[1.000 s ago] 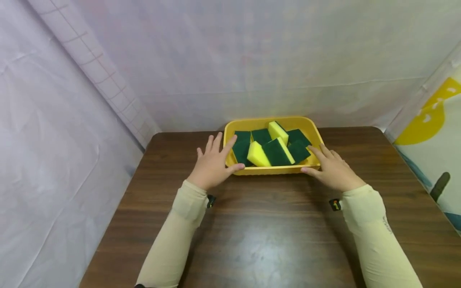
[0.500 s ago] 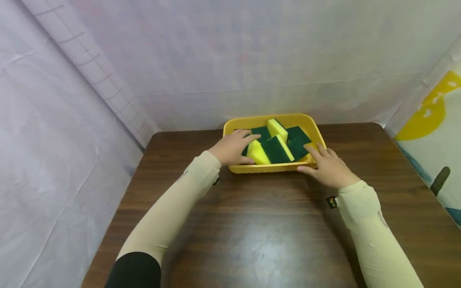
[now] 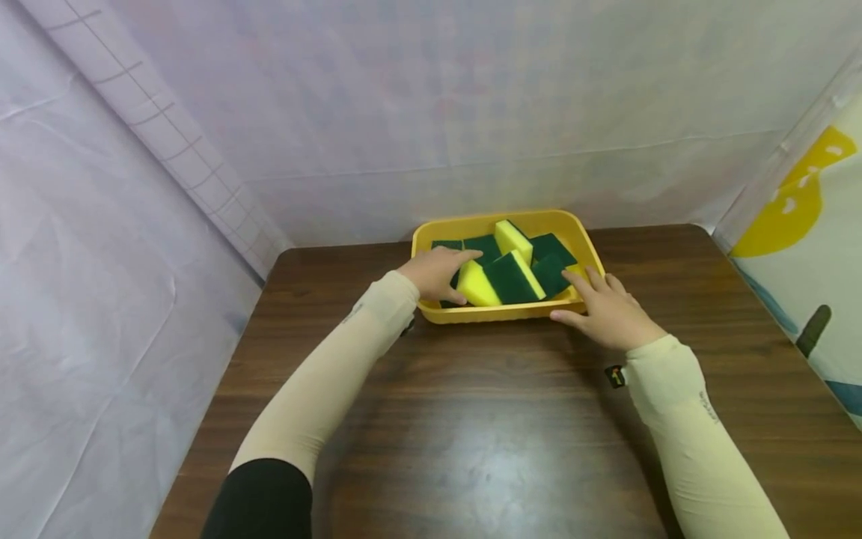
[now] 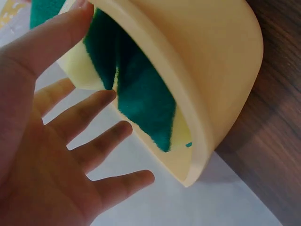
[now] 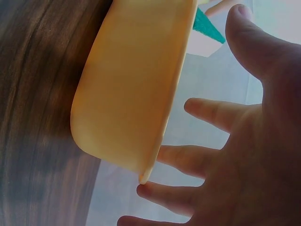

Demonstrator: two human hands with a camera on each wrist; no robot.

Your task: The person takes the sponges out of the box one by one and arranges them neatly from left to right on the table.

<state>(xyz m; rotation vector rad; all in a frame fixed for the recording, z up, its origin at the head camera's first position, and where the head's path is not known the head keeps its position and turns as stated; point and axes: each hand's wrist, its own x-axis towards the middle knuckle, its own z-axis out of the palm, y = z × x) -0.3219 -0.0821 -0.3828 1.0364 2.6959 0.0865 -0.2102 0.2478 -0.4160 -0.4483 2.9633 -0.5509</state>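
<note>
A yellow plastic bin (image 3: 485, 315) on the table holds several green-and-yellow scouring sponges (image 3: 513, 281), some flat with the green side up, others tilted. My left hand (image 3: 436, 271) reaches over the bin's left end. Its fingers are spread and nearly straight in the left wrist view, with the green face of a sponge (image 4: 146, 94) beyond the fingertips. At the bin's right front corner hovers my right hand (image 3: 609, 311), its fingers spread near the rim. The right wrist view has those fingers (image 5: 181, 157) beside the bin wall (image 5: 127, 84); whether they touch it, I cannot tell.
The brown wooden table (image 3: 471, 434) stretches in front of the bin and to both sides. A pale cloth (image 3: 337, 97) hangs right behind the bin, and white cloth (image 3: 101, 299) hangs along the left. A patterned cloth (image 3: 795, 217) is on the right.
My left hand has moved right, from outside the bin's left edge to over the sponges there. The right hand stays by the right corner. The head view has shifted slightly.
</note>
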